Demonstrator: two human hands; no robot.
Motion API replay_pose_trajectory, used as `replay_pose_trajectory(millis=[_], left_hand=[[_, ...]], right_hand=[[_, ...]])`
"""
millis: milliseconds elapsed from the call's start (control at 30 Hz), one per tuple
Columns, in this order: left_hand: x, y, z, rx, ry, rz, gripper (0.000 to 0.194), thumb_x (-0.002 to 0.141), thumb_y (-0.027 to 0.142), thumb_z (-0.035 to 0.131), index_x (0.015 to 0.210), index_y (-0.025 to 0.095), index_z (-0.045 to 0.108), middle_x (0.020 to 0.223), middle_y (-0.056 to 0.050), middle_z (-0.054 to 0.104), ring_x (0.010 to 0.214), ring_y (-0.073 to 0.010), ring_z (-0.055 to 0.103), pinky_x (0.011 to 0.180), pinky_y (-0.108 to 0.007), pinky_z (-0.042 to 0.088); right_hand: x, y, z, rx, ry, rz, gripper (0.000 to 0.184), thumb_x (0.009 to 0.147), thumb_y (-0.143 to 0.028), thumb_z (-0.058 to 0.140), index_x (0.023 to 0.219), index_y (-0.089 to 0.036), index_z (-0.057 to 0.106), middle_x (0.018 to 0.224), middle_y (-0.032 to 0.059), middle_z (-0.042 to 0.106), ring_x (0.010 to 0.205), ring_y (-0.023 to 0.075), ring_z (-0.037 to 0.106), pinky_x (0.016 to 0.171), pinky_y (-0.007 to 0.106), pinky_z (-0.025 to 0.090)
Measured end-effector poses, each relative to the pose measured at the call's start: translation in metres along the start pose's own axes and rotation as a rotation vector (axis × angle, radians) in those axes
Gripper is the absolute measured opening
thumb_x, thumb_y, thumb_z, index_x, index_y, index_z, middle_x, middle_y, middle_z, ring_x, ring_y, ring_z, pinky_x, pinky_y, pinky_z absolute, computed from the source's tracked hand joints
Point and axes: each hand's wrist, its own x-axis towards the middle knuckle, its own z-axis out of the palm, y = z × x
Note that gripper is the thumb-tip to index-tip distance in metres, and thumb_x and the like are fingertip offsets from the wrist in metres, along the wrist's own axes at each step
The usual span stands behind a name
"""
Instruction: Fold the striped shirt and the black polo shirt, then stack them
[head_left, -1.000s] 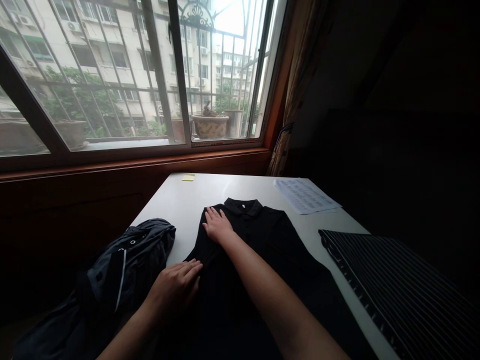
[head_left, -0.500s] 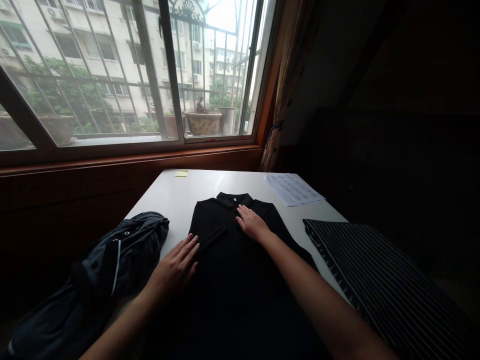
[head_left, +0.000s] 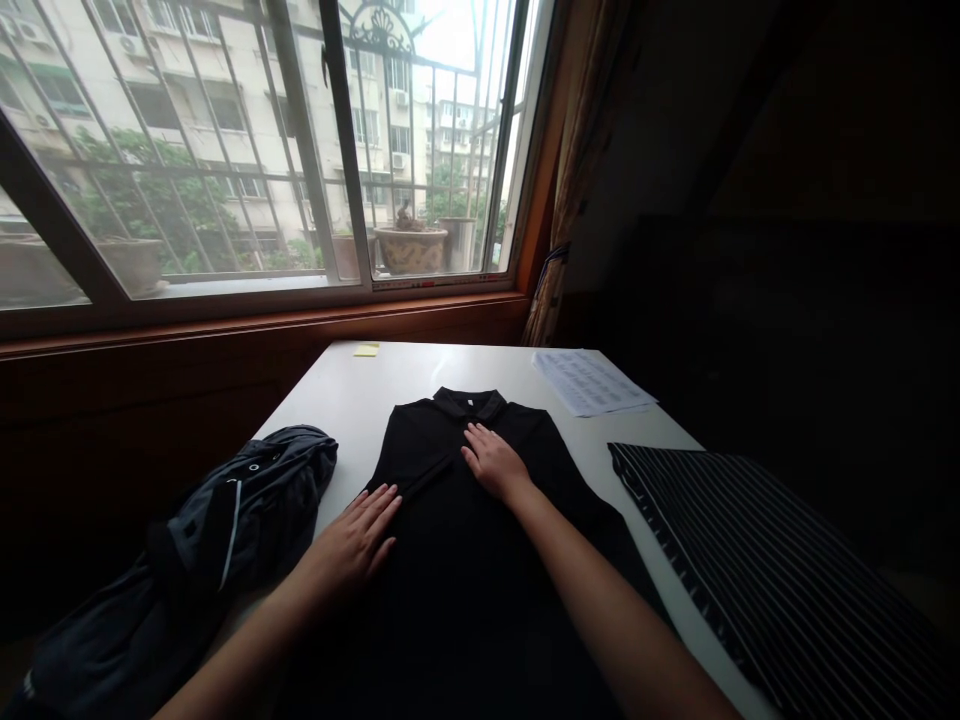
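Observation:
A black polo shirt lies flat on the white table, collar toward the window, its left sleeve folded in over the body. My left hand lies flat on the shirt's left edge, fingers stretched out. My right hand rests flat on the chest just below the collar, fingers spread. Neither hand holds anything.
A crumpled dark grey jacket sits at the table's left edge. A black striped cloth lies at the right. Printed paper sheets and a yellow sticky note lie at the far side, under the barred window.
My right hand went from the shirt's left shoulder to the chest, then drew slightly back toward me. My left hand stayed on the left edge, fingers now straighter.

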Motion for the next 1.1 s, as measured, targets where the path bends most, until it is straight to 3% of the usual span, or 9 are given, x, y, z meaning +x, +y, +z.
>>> replay_pose_trajectory(millis=[133, 267, 433, 533, 667, 800, 900, 1033, 1100], left_hand=[[0.003, -0.003, 0.006, 0.037, 0.005, 0.007, 0.058, 0.101, 0.042, 0.047, 0.154, 0.021, 0.033, 0.155, -0.011, 0.042, 0.141, -0.0260, 0.042, 0.117, -0.047, 0.037], [0.021, -0.010, 0.009, 0.002, 0.011, -0.013, 0.060, 0.101, 0.052, 0.043, 0.151, 0.020, 0.039, 0.152, -0.012, 0.047, 0.140, -0.0263, 0.044, 0.117, -0.048, 0.034], [0.078, -0.022, 0.023, -0.027, -0.108, -0.181, 0.060, 0.102, 0.053, 0.037, 0.145, 0.012, 0.049, 0.153, -0.016, 0.043, 0.144, -0.0287, 0.036, 0.118, -0.047, 0.031], [0.122, -0.029, 0.039, 0.009, -0.138, -0.304, 0.057, 0.103, 0.045, 0.037, 0.144, 0.007, 0.047, 0.155, -0.019, 0.039, 0.146, -0.0306, 0.033, 0.118, -0.046, 0.031], [0.167, -0.041, 0.061, 0.051, -0.116, -0.414, 0.056, 0.102, 0.038, 0.037, 0.146, 0.004, 0.044, 0.157, -0.022, 0.034, 0.148, -0.0326, 0.028, 0.119, -0.047, 0.026], [0.189, -0.052, 0.073, 0.062, -0.108, -0.464, 0.059, 0.101, 0.038, 0.034, 0.148, 0.001, 0.040, 0.157, -0.024, 0.033, 0.148, -0.0343, 0.027, 0.120, -0.051, 0.023], [0.197, -0.058, 0.075, 0.053, -0.120, -0.412, 0.057, 0.101, 0.034, 0.032, 0.149, 0.005, 0.039, 0.159, -0.019, 0.032, 0.149, -0.0322, 0.025, 0.121, -0.050, 0.021], [0.207, -0.068, 0.074, 0.018, -0.173, -0.261, 0.054, 0.099, 0.032, 0.036, 0.151, 0.017, 0.040, 0.161, -0.004, 0.032, 0.151, -0.0197, 0.021, 0.124, -0.036, 0.017], [0.213, -0.072, 0.075, 0.007, -0.195, -0.237, 0.054, 0.100, 0.035, 0.035, 0.151, 0.019, 0.040, 0.161, -0.003, 0.032, 0.151, -0.0177, 0.020, 0.124, -0.035, 0.016]], right_hand=[[-0.004, 0.004, -0.006, 0.001, 0.059, -0.004, 0.053, 0.103, -0.040, 0.032, 0.144, -0.012, 0.052, 0.154, 0.0090, 0.045, 0.145, 0.0205, 0.036, 0.121, 0.037, 0.024], [-0.003, 0.036, -0.020, -0.017, 0.104, 0.106, 0.058, 0.103, -0.039, 0.025, 0.147, -0.006, 0.046, 0.155, 0.0123, 0.043, 0.146, 0.0202, 0.035, 0.120, 0.035, 0.028], [-0.012, 0.087, -0.028, -0.077, 0.089, 0.325, 0.062, 0.101, -0.034, 0.025, 0.146, 0.005, 0.042, 0.155, 0.0236, 0.037, 0.148, 0.0277, 0.028, 0.121, 0.043, 0.024], [-0.020, 0.101, -0.022, -0.103, 0.041, 0.396, 0.065, 0.100, -0.039, 0.031, 0.148, 0.004, 0.040, 0.158, 0.0231, 0.033, 0.148, 0.0309, 0.027, 0.120, 0.046, 0.022], [-0.019, 0.103, -0.017, -0.126, 0.002, 0.419, 0.067, 0.100, -0.043, 0.030, 0.151, 0.000, 0.036, 0.161, 0.0189, 0.027, 0.150, 0.0314, 0.021, 0.121, 0.049, 0.016], [-0.003, 0.097, -0.016, -0.128, -0.054, 0.331, 0.062, 0.101, -0.042, 0.029, 0.152, -0.008, 0.036, 0.163, 0.0110, 0.026, 0.152, 0.0240, 0.016, 0.123, 0.042, 0.009], [0.012, 0.092, -0.014, -0.113, -0.102, 0.271, 0.061, 0.102, -0.045, 0.028, 0.153, -0.013, 0.036, 0.163, 0.0072, 0.026, 0.152, 0.0196, 0.017, 0.123, 0.037, 0.010], [0.028, 0.093, -0.011, -0.098, -0.129, 0.257, 0.065, 0.101, -0.049, 0.025, 0.154, -0.013, 0.033, 0.165, 0.0079, 0.022, 0.152, 0.0195, 0.016, 0.123, 0.037, 0.010], [0.033, 0.097, -0.010, -0.095, -0.139, 0.264, 0.067, 0.101, -0.051, 0.025, 0.155, -0.013, 0.030, 0.165, 0.0079, 0.020, 0.152, 0.0196, 0.015, 0.123, 0.037, 0.009]])
